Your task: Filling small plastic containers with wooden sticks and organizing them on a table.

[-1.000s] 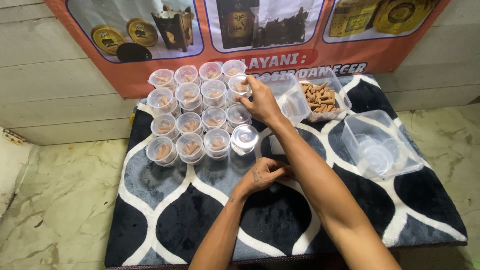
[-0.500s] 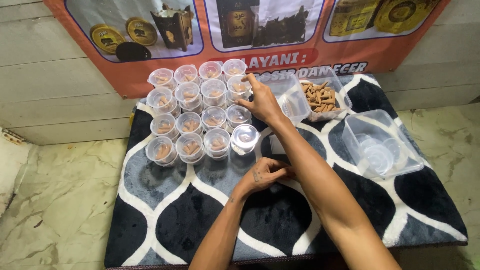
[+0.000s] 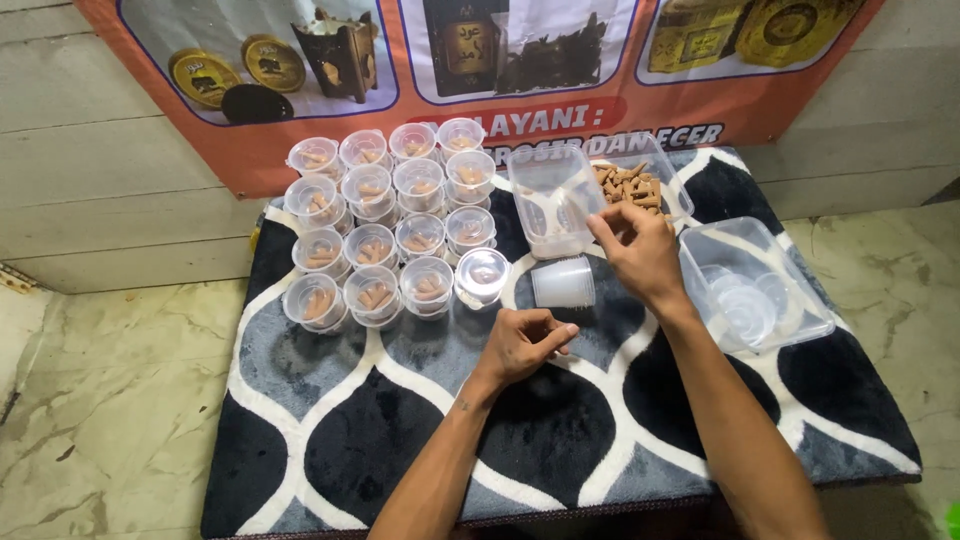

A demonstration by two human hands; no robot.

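My right hand (image 3: pixel 640 252) hovers with loosely curled fingers, gripping nothing, over a small clear plastic cup (image 3: pixel 563 283) lying on its side mid-rug (image 3: pixel 330 430), empty and see-through. My left hand (image 3: pixel 522 345) rests curled, nothing visible in it.

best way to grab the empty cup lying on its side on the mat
Grip the empty cup across its round wall, thumb and fingers on opposite sides, coming from above. It lies on its side, so the wall faces up, and the mat around it looks bare. The right hand hovers nearest.
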